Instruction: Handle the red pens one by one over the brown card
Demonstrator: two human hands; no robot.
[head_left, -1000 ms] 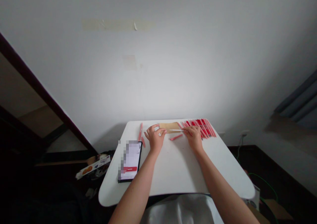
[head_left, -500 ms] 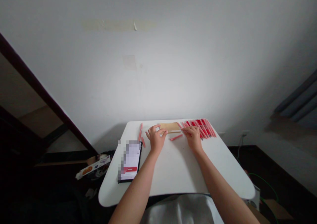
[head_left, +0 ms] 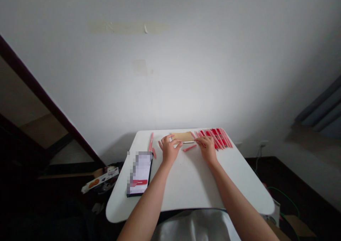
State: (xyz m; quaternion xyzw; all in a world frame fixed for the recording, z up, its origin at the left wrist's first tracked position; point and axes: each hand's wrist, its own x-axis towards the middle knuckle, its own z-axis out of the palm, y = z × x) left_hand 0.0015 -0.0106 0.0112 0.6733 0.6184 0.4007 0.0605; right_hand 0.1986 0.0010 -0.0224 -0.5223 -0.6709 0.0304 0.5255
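A thin, pale pen refill (head_left: pixel 188 142) is held level above the table between my two hands. My left hand (head_left: pixel 169 150) pinches its left end between thumb and forefinger, the other fingers spread. At the right end, the fingertips of my right hand (head_left: pixel 207 148) are closed on it. Just below the refill lies a short pink pen cap (head_left: pixel 189 148). Behind it is a tan paper strip (head_left: pixel 182 136), partly covered by my left fingers. To the right, touching or close behind my right hand, lie several pink and red pens (head_left: pixel 220 138) in a row.
On the white table (head_left: pixel 191 184), a phone (head_left: pixel 141 173) with a lit screen lies at the left. Beyond it are a pink pen barrel (head_left: pixel 151 141) and another pink cap (head_left: pixel 154 153). The wall (head_left: pixel 186 74) rises behind the table's far edge.
My left hand has shifted slightly to the right along the refill, so a shorter length shows between my hands. My right hand has barely moved.
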